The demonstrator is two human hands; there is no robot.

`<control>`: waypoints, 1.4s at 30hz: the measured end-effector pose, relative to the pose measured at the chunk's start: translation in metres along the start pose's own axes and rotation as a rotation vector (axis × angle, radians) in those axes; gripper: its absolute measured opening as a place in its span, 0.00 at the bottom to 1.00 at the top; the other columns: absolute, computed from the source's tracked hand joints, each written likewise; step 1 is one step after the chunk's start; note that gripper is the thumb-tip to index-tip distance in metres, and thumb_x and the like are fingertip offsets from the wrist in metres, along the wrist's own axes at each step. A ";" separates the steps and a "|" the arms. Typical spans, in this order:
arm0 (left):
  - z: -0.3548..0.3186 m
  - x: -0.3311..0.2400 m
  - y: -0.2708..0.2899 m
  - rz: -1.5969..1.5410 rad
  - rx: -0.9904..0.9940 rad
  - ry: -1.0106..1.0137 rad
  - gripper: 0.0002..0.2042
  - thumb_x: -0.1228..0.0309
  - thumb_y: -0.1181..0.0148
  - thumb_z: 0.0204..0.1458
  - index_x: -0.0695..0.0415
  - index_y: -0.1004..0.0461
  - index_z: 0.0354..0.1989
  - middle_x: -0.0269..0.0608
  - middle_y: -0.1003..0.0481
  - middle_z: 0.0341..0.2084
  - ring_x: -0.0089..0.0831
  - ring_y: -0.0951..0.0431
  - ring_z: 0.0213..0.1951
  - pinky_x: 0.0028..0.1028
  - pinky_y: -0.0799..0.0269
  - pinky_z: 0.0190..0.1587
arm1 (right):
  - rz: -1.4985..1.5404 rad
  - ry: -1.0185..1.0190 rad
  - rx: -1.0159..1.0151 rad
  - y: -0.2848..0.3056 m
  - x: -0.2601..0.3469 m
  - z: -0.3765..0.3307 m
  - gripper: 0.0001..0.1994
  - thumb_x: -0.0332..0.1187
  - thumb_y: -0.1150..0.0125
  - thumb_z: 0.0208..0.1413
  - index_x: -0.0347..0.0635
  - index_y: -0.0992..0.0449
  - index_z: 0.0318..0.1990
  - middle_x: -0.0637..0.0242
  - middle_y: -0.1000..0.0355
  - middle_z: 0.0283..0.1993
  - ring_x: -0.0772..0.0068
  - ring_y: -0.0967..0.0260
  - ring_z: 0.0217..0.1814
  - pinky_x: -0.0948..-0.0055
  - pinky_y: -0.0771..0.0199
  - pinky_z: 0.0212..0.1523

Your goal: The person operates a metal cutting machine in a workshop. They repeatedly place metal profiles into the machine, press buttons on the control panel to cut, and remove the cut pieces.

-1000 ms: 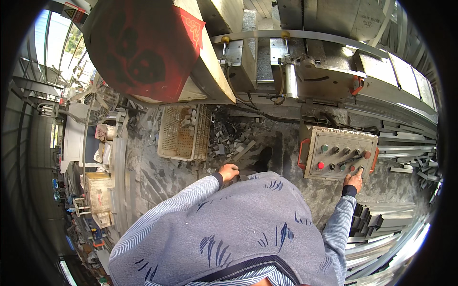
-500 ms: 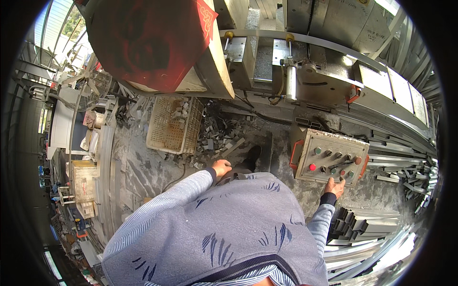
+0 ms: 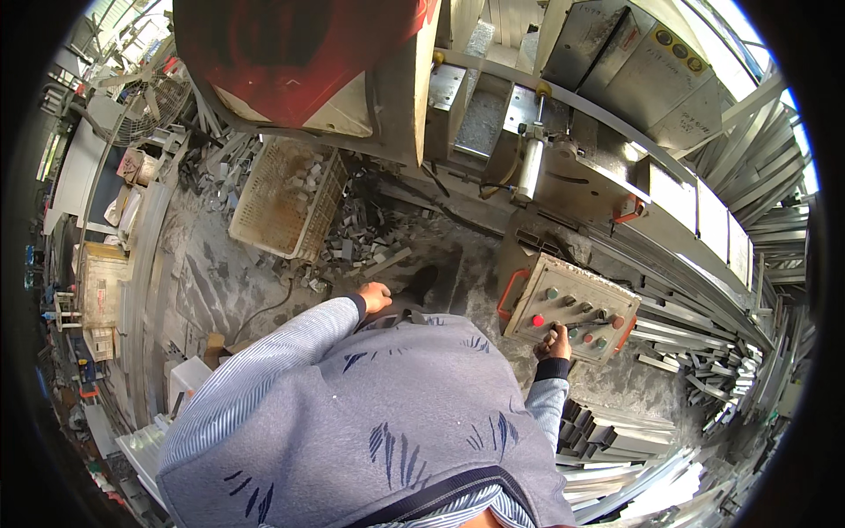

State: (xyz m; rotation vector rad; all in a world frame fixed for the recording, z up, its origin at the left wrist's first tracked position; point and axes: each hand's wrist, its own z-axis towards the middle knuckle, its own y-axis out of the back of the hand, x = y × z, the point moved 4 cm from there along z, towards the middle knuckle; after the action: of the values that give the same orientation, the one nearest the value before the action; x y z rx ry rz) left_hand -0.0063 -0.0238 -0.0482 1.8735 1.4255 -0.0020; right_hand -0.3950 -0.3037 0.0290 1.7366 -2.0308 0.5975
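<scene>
- Since the control box stands front-right, single deliberate touches suit it best.
- Right hand: fingers bunched at the lower controls; I cannot tell whether they pinch.
- Left hand: loosely curled, contents hidden, best kept off the machine.

Between your left hand and the control box you have bare floor to cross, though an orange handle juts in; the crate blocks ahead-left, stacked metal profiles your right.
</scene>
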 end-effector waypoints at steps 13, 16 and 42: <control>-0.006 -0.149 0.084 -0.201 -0.175 -0.463 0.15 0.66 0.42 0.47 0.58 0.25 0.43 0.48 0.23 0.39 0.41 0.24 0.43 0.32 0.30 0.47 | 0.019 -0.058 0.022 -0.001 -0.003 0.004 0.08 0.42 0.44 0.50 0.53 0.31 0.26 0.80 0.45 0.14 0.80 0.56 0.09 0.76 0.49 0.12; -0.012 -0.233 0.141 -0.319 -0.328 -0.753 0.13 0.68 0.41 0.47 0.59 0.25 0.41 0.47 0.23 0.33 0.35 0.22 0.38 0.30 0.29 0.42 | 0.028 -0.065 -0.001 0.000 -0.004 0.005 0.07 0.42 0.45 0.50 0.53 0.31 0.25 0.80 0.45 0.14 0.80 0.55 0.09 0.75 0.48 0.13; 0.260 -0.447 0.348 0.618 -0.689 -0.692 0.12 0.70 0.48 0.49 0.52 0.27 0.43 0.42 0.25 0.41 0.36 0.26 0.46 0.36 0.38 0.49 | 0.124 -0.140 -0.104 0.013 -0.008 0.017 0.04 0.37 0.49 0.54 0.54 0.32 0.28 0.82 0.42 0.17 0.82 0.50 0.13 0.77 0.46 0.16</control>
State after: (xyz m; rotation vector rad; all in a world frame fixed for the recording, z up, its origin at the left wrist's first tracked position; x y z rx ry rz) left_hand 0.2235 -0.5659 0.1567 1.4320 0.2816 0.1161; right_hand -0.4069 -0.3047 0.0096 1.6432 -2.2364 0.4094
